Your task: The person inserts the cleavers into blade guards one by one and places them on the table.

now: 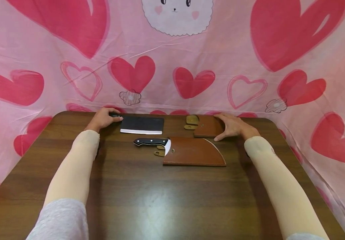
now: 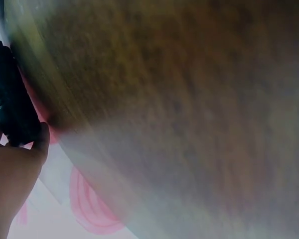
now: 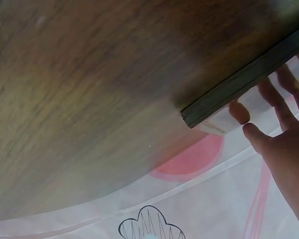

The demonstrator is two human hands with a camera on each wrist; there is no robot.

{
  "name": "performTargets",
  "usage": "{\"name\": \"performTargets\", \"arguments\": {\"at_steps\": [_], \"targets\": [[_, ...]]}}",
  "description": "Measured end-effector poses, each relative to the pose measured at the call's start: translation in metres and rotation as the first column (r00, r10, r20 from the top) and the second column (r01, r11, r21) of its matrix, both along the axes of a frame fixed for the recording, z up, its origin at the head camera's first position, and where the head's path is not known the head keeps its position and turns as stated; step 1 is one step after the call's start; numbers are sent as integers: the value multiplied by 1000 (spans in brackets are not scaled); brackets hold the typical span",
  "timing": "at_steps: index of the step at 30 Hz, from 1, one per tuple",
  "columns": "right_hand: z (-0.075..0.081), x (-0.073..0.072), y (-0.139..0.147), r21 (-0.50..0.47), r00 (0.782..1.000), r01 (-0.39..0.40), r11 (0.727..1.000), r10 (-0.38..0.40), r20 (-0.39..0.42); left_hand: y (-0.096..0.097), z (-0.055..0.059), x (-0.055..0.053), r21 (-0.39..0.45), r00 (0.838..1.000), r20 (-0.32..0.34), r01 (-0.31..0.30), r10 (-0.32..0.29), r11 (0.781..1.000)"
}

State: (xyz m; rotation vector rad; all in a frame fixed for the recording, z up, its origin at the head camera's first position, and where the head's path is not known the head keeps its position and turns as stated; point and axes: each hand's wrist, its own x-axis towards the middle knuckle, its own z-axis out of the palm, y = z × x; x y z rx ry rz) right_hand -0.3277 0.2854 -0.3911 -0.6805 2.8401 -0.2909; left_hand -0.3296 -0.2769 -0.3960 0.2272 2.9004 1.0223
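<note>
At the far left of the table my left hand (image 1: pixel 104 117) holds the black handle (image 2: pixel 12 94) of a cleaver, thumb on one side and fingers on the other. Its dark rectangular blade (image 1: pixel 142 124) with a bright edge lies flat, pointing right. My right hand (image 1: pixel 233 126) is spread over the right end of a small brown leather sheath (image 1: pixel 206 126), fingers toward the far edge and thumb near the front corner. In the right wrist view, the fingers (image 3: pixel 276 97) reach along the sheath's dark edge (image 3: pixel 239 84) and look loosely extended.
Nearer me, a larger brown sheath (image 1: pixel 194 151) covers a second knife's blade; that knife's black riveted handle (image 1: pixel 151 142) points left. Snap straps (image 1: pixel 191 123) stick out from the small sheath. The brown wooden table (image 1: pixel 160 200) ends at a pink heart-patterned cloth (image 1: pixel 166 50) behind.
</note>
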Motion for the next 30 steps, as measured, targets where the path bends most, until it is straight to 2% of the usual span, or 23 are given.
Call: {"name": "performTargets", "arguments": {"at_steps": [6,11,16,22,26,30], "targets": [[1,0,-1,-4,1000,2,1000,-2,8,0,-4,-2,23,1000,-28,13,-12,1000],[1,2,-3,7,1000,-18,1000,18,-5,0,-7,-3,44,1000,-21,20,-19,999],[-1,1,-1,-28,999,-40,999,39,-18,0,-2,-1,65,999,-35,23,-21,998],[-4,0,4,-73,998,-50,996,47,-51,0,1,1,52,995,-99,32,-27,998],[-5,1,5,-90,996,-47,995,39,-84,-1,-1,4,47,994,-109,15,-9,999],[-5,1,6,-97,992,-47,994,35,-122,2,1,6,83,993,-120,-5,15,997]]}}
